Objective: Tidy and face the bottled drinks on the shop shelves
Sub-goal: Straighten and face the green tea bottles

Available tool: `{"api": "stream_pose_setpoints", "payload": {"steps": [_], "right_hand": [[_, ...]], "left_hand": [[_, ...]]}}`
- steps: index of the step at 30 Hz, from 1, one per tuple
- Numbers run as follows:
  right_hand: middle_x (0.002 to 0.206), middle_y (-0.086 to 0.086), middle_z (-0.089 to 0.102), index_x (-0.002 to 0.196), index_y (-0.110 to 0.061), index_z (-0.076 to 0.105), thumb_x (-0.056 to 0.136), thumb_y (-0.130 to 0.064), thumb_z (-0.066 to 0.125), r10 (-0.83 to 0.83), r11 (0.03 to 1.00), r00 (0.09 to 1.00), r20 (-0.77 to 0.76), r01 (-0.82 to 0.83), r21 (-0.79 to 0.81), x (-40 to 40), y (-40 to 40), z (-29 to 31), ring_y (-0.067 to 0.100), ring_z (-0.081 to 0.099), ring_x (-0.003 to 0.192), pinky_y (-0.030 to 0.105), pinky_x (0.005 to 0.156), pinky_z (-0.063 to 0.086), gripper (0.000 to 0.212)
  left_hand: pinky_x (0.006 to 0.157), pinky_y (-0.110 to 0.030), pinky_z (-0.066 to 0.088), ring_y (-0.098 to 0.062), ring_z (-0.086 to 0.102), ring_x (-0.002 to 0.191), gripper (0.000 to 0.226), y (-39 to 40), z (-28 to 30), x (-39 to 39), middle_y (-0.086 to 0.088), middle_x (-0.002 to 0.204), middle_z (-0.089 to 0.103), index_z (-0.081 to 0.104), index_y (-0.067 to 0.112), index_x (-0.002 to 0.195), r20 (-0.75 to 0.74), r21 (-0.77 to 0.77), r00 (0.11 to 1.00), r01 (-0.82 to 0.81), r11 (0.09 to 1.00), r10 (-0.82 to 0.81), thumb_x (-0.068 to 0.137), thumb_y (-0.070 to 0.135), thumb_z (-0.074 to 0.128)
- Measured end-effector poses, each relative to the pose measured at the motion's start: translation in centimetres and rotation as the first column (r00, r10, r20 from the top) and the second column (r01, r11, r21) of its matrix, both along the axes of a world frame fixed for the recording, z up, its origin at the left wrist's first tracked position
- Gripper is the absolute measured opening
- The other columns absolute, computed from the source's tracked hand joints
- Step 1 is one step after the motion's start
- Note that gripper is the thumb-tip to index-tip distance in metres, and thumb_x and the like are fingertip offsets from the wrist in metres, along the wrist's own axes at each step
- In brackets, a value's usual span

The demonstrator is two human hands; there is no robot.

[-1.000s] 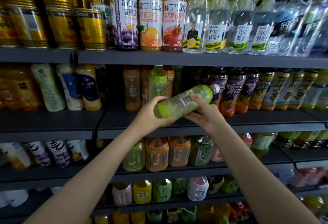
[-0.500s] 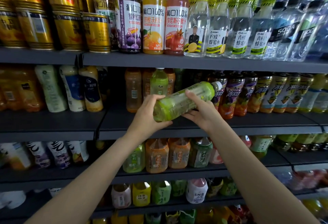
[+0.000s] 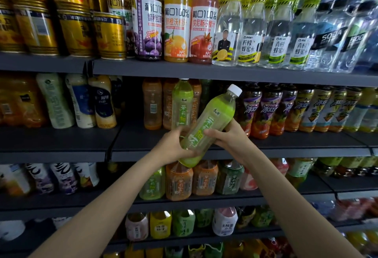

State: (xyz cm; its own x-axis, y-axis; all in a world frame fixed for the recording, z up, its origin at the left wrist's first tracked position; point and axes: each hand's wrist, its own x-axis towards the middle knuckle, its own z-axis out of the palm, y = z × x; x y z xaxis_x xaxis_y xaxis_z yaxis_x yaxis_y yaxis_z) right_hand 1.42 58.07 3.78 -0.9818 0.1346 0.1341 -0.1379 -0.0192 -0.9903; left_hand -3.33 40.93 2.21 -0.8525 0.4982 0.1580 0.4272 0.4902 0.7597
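We hold a clear plastic bottle of pale green drink with a white cap (image 3: 210,127) in both hands, in front of the second dark shelf (image 3: 286,145). It leans, cap up to the right, label towards us. Our left hand (image 3: 171,147) curls round its lower end; our right hand (image 3: 231,137) wraps its middle from the right, thumb across the label. Just behind stands a matching upright green bottle (image 3: 182,104) between amber tea bottles (image 3: 152,104). Above, a row of juice bottles (image 3: 178,18) lines the top shelf.
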Motion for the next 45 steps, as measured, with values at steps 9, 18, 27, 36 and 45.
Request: {"api": "stream_pose_setpoints", "payload": {"steps": [9,18,27,36,45], "right_hand": [[0.124,0.0,0.058,0.134,-0.013,0.043,0.071,-0.019,0.082,0.007,0.831,0.973,-0.231,0.123,0.542,-3.9,-5.5,1.1,0.014,0.055,0.115,0.029,0.095,0.047,0.074],[0.121,0.007,0.059,0.127,-0.006,0.049,0.084,-0.017,0.07,-0.271,0.854,0.96,-0.073,0.274,0.442,-6.8,-0.2,-1.5,0.012,0.056,0.095,0.015,0.067,0.045,0.049],[0.126,0.016,0.055,0.129,-0.002,0.044,0.08,-0.024,0.075,-0.431,0.716,0.881,-0.195,0.465,0.52,-13.3,4.1,-4.9,0.027,0.051,0.118,0.032,0.094,0.044,0.062],[0.148,0.015,0.034,0.149,-0.008,0.017,0.089,-0.02,0.064,-0.469,0.731,0.863,-0.188,0.498,0.466,-24.2,5.4,-6.5,0.031,0.035,0.135,0.034,0.108,0.03,0.078],[0.143,0.014,0.043,0.143,-0.008,0.036,0.079,-0.022,0.075,-0.41,0.839,0.908,-0.082,0.411,0.356,-30.5,8.0,-7.8,0.029,0.042,0.132,0.036,0.105,0.037,0.076]], "left_hand": [[0.082,-0.025,0.044,-0.015,0.055,0.107,0.064,-1.4,-2.3,-1.9,0.002,0.114,0.059,0.044,0.019,0.123,-0.094,0.23,0.952,-0.265,0.937,0.292,0.07,0.023,0.08],[0.081,-0.036,0.046,-0.03,0.053,0.109,0.064,-1.8,-2.5,-6.9,-0.013,0.119,0.053,0.037,0.009,0.117,-0.031,0.081,0.881,-0.468,0.88,0.472,0.072,0.028,0.079],[0.075,-0.036,0.039,-0.036,0.049,0.113,0.078,0.0,-1.9,-9.5,-0.018,0.127,0.042,0.029,0.004,0.128,-0.028,-0.027,0.806,-0.592,0.806,0.591,0.074,0.032,0.077],[0.076,-0.041,0.043,-0.034,0.049,0.111,0.076,0.3,-3.6,-12.1,-0.015,0.123,0.042,0.029,0.005,0.122,-0.137,-0.023,0.764,-0.639,0.769,0.631,0.073,0.039,0.076],[0.076,-0.043,0.045,-0.031,0.049,0.106,0.073,0.0,-4.6,-12.3,-0.009,0.113,0.041,0.032,0.008,0.117,-0.182,0.04,0.763,-0.624,0.78,0.62,0.071,0.044,0.076]]}}
